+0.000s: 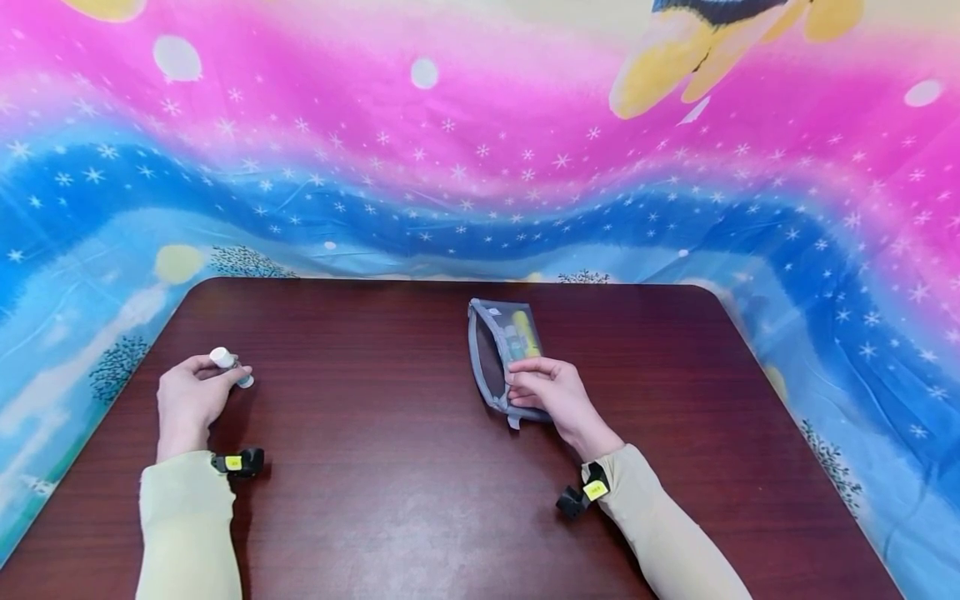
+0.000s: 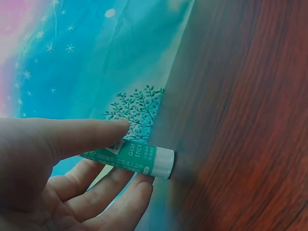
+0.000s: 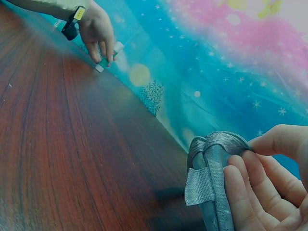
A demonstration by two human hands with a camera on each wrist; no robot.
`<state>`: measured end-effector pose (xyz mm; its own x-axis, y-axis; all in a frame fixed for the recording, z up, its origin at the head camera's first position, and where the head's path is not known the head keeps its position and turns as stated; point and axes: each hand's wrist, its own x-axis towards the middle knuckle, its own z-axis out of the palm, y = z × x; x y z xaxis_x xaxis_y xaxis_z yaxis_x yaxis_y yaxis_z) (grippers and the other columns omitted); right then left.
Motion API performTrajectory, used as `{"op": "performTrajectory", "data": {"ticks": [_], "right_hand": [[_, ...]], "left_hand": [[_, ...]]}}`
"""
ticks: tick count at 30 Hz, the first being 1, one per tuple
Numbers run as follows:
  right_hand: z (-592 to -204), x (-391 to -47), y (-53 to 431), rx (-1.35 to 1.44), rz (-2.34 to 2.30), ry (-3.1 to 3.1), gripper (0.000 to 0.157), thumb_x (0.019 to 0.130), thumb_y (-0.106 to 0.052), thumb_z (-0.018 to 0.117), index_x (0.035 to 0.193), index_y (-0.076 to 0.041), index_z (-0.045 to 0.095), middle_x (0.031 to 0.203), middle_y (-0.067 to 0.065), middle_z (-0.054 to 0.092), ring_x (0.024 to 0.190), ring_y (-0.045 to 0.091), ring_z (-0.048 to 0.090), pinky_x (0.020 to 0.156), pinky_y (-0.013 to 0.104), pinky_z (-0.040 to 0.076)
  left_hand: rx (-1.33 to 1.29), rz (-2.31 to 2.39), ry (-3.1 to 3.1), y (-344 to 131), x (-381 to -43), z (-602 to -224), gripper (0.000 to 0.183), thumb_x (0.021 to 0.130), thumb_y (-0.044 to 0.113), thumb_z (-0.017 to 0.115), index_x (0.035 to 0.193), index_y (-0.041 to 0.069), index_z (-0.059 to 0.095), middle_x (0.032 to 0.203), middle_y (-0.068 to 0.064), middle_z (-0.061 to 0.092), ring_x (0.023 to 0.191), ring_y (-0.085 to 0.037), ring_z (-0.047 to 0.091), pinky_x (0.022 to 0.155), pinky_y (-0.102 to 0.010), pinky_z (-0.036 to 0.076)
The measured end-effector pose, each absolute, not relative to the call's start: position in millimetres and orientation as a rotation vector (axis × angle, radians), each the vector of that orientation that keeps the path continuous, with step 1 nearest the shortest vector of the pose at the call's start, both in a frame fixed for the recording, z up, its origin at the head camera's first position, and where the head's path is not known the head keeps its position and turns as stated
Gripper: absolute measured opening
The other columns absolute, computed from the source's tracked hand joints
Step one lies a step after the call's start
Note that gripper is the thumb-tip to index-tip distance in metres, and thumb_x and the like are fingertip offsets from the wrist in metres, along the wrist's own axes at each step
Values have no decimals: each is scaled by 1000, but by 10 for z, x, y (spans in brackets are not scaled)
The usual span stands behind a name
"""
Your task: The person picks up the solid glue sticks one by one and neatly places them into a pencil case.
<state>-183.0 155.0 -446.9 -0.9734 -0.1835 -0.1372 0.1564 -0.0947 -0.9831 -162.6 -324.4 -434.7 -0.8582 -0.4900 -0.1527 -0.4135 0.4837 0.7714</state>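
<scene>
At the table's left side my left hand (image 1: 191,400) pinches a glue stick (image 2: 127,158) between thumb and fingers. Its label is green and its ends are white; in the head view the white cap (image 1: 222,357) tilts up and away. Right of the table's middle lies a grey mesh zip pouch (image 1: 517,321), its mouth gaping toward the left. My right hand (image 1: 551,396) pinches the pouch's zipped edge (image 3: 226,142) between thumb and fingers. Through the mesh show a yellow item (image 1: 527,333) and something greenish beside it, their kinds blurred.
The dark red-brown wooden table (image 1: 360,483) has rounded far corners. Behind it and along both sides hangs a printed cloth (image 1: 360,183) in pink and blue, close to the table's edges. A black strap with a yellow tag (image 1: 234,462) sits on each wrist.
</scene>
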Motion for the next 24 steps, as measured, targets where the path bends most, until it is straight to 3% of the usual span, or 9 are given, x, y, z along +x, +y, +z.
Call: {"op": "performTrajectory", "data": {"ticks": [24], "right_hand": [[-4471,-1834,1552,-27,-2166,1941,24,92,-4,73,114,7,71,90,12,75,73,19,71,74,37,61]], "left_hand": [[821,-1321,-2609,-3218,-1647,-4331,61,98,37,68,141,-5,56,131,-28,62,119,-37,55,74,-35,44]]}}
